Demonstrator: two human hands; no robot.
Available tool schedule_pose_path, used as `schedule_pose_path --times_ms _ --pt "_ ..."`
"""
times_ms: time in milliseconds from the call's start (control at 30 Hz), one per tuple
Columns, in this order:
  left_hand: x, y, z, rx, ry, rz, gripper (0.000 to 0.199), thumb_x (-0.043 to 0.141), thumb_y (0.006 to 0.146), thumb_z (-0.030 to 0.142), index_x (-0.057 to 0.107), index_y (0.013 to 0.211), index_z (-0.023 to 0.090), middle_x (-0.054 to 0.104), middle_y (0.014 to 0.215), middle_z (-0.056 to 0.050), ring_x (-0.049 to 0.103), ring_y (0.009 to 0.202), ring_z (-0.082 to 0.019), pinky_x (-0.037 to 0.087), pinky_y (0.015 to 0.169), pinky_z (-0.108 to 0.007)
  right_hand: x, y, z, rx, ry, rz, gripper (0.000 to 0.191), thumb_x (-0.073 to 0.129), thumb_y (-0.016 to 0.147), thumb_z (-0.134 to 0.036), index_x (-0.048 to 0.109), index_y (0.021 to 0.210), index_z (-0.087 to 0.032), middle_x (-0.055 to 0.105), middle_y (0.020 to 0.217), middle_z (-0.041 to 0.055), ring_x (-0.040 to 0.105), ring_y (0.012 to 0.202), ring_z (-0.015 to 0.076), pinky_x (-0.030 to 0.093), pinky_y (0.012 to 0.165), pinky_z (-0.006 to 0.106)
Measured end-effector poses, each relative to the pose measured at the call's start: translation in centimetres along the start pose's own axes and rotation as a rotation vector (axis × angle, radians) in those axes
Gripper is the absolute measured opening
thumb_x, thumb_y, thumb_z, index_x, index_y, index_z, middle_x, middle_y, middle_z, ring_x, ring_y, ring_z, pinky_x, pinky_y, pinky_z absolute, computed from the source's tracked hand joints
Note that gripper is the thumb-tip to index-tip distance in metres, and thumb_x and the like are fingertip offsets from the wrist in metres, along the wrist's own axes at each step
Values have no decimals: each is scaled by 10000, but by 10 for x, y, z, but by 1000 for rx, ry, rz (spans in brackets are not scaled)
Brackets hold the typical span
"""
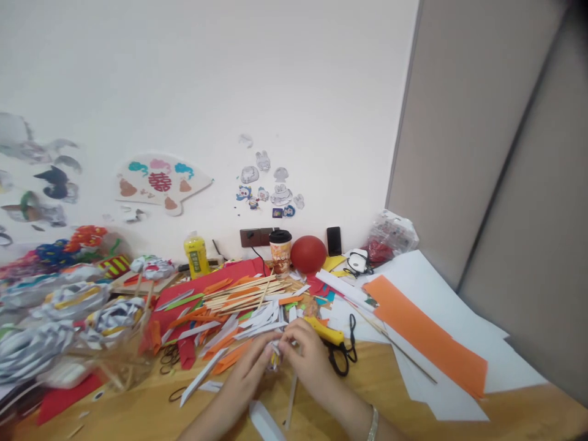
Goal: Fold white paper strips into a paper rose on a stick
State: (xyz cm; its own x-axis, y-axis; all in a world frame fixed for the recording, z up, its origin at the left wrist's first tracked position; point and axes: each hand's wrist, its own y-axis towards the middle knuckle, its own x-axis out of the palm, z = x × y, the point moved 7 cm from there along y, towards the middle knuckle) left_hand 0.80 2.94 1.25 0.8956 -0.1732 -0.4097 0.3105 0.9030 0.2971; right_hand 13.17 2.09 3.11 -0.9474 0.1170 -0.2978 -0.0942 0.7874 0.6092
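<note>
Near the front middle of the wooden table, my left hand and my right hand meet around a small folded paper piece, white with yellow and purple bits. The fingers of both hands are pinched on it and hide much of it. A thin pale stick slants down below my right hand. Beside it lies a folded white paper strip. Just beyond my hands spreads a pile of white paper strips. A yellow glue gun rests against the far side of my right hand.
Wooden sticks lie on red paper. Behind stand a yellow bottle, a lidded cup and a red balloon. Orange sheets overlap white paper at right. Woven paper shapes crowd the left.
</note>
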Motion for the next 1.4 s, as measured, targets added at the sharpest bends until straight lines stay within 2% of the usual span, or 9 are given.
schedule_pose_path --times_ms 400,500,567,667,733,867,1067,1300,1400 --pt "4 13 -27 9 144 -120 220 548 751 345 664 732 159 678 715 -46 605 692 -188 471 656 -272 12 3 10 95 -165 -139 114 542 771 -99 596 697 -167 550 787 -3 525 769 120 398 684 208" --pt "-1 14 -36 -51 173 -76 240 546 736 364 638 687 147 662 672 -40 607 655 -190 470 617 -266 -28 18 14 116 -433 -64 138 472 837 -154 605 810 -177 591 854 15 542 830 118 401 729 196" --pt "-5 16 -37 -55 199 -49 242 542 728 372 634 683 153 664 672 -38 610 662 -195 472 622 -271 -78 24 34 364 -840 24 202 406 875 -198 599 934 -206 602 963 35 542 912 120 392 768 197" --pt "-11 20 -32 17 260 -48 217 544 721 353 631 646 170 662 679 -33 600 677 -191 466 644 -272 -136 24 64 561 -996 9 187 472 804 -135 633 898 -135 634 918 136 581 890 216 413 721 278" --pt "-13 22 -29 61 309 -58 200 534 729 322 621 623 176 654 670 -27 588 668 -180 458 639 -262 -157 17 87 685 -1053 -60 169 499 737 -62 656 777 -113 659 764 150 624 750 230 421 625 278" --pt "-15 22 -29 91 438 -60 188 499 754 267 610 637 170 637 656 -24 570 641 -167 432 608 -249 -165 7 106 740 -1125 -155 219 461 736 -24 651 806 -108 664 825 168 633 770 227 414 608 261" --pt "-12 18 -23 155 546 -58 181 482 784 236 617 677 176 639 695 -28 563 667 -159 423 621 -243 -145 21 63 579 -1158 -167 314 306 823 -33 558 1006 -74 612 945 211 591 860 243 397 663 292" --pt "-16 15 -19 319 582 69 202 447 820 216 609 704 183 566 828 -44 558 742 -146 450 646 -229 -14 31 10 116 -923 -435 138 468 828 -244 596 818 -196 644 862 28 570 824 154 358 667 206" --pt "-19 14 -17 325 610 68 209 429 838 227 589 710 185 549 801 -33 551 726 -142 456 646 -231 11 27 11 46 -890 -465 136 536 786 -306 604 793 -189 652 814 26 577 800 170 348 646 223"
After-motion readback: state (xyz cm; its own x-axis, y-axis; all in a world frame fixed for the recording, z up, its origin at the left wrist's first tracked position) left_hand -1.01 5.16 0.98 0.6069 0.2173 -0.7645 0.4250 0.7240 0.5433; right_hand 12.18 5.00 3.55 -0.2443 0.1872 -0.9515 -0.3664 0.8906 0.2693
